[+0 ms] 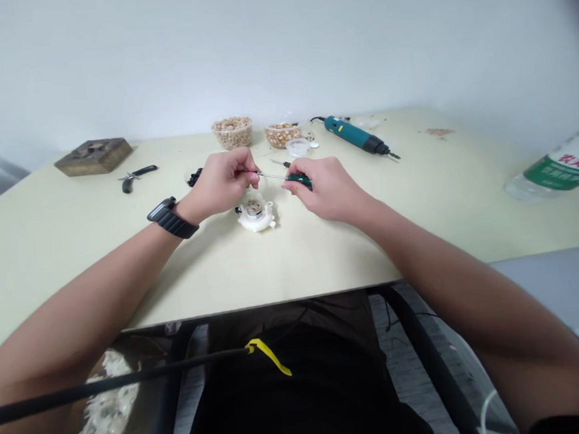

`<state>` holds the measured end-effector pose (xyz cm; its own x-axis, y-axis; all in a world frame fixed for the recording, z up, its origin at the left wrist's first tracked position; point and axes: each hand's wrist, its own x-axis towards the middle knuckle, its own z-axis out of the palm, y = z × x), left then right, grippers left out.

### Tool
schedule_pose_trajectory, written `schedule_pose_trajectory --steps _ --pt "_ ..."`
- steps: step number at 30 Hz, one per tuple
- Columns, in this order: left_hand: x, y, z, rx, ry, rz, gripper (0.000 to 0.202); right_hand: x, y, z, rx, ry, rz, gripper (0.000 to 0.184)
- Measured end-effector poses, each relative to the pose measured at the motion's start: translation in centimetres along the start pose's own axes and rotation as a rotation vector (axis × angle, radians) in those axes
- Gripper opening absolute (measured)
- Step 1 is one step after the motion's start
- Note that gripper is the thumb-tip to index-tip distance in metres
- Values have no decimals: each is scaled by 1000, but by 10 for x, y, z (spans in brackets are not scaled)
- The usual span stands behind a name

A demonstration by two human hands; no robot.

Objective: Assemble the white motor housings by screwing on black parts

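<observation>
Right hand (324,186) grips screwdriver (302,180), pointing just past nine o'clock; left hand (227,180), pinching its far end, sits nearer white part (257,225), at left's five o'clock.

And beyond the hands (324,187), up goes a smooth, pale blue-white wall (266,51), softly lit; below them stretches a flat, cream-yellow bench (318,261), and lower down, to either side, slanting black metal legs (427,350) above a grey, streaked floor (404,363).

The view's right edge cuts off the water bottle (561,167). The screwdriver's (300,180) tip, at the left hand (230,180), is too small to tell.
</observation>
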<state>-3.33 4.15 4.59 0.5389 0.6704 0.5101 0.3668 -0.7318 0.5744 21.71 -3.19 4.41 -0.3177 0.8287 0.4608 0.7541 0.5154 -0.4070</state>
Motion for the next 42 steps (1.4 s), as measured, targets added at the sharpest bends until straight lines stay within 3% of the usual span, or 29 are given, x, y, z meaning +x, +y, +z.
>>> schedule_pose_trajectory --steps 5,11,20,28,33,37,42 --pt "0 1 0 4 11 -7 6 -1 1 3 -53 90 -7 12" --pt "0 2 1 6 31 -19 5 -2 1 6 110 189 -14 7" --pt "1 -3 2 -82 95 -25 9 2 1 3 188 77 57 25" --pt "2 -5 0 -132 74 -34 13 -1 3 5 320 194 48 16" --pt "2 -2 1 -169 59 -31 15 0 1 4 302 162 52 15" --pt "2 -4 2 -141 56 -25 13 3 1 1 220 93 64 29" --pt "1 -5 1 -129 44 -11 10 0 2 1 260 178 12 16"
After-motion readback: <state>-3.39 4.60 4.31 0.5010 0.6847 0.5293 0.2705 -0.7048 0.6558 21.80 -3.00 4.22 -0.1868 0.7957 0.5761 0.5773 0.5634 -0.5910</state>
